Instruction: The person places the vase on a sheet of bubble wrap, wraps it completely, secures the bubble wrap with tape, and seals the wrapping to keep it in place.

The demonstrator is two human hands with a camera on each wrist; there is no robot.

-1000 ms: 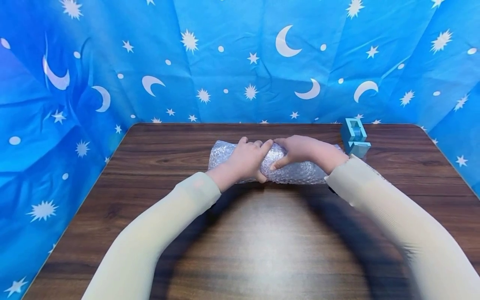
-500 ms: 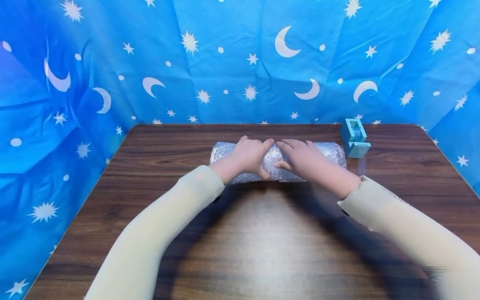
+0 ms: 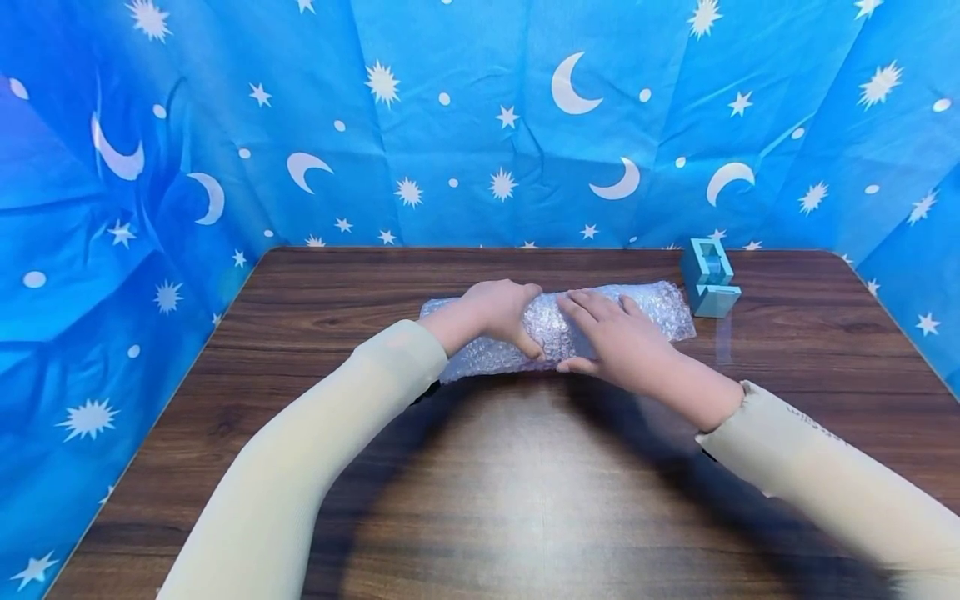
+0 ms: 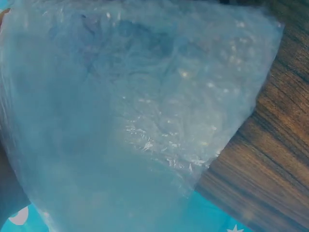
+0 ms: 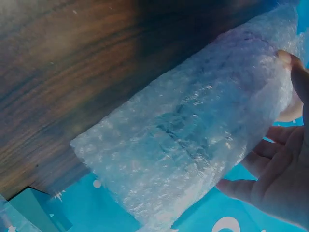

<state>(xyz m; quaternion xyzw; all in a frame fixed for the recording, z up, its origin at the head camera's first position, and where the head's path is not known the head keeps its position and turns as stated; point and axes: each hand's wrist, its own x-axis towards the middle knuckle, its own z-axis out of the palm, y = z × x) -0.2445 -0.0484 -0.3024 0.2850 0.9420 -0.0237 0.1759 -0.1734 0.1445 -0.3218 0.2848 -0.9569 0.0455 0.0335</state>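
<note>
A long bundle of clear bubble wrap (image 3: 551,329) lies across the far middle of the table, its right end slightly farther back than its left. My left hand (image 3: 498,315) grips it left of the middle, thumb on the near side and fingers over the top, their tips hidden. My right hand (image 3: 622,340) rests on it just to the right, fingers fairly straight, thumb along the near edge. In the right wrist view, the right fingers (image 5: 236,188) touch the wrap's far side. Bubble wrap (image 4: 145,106) fills most of the left wrist view; its contents cannot be made out.
A teal tape dispenser (image 3: 708,279) stands near the bundle's right end, with a clear strip of tape (image 3: 723,340) hanging toward the front. Blue cloth with moons and stars (image 3: 480,125) surrounds the brown wooden table (image 3: 510,467).
The right hand has shifted toward the near side and flattened over the wrap, uncovering its right end. The bundle has turned, its left end coming nearer. The left hand has kept its grip.
</note>
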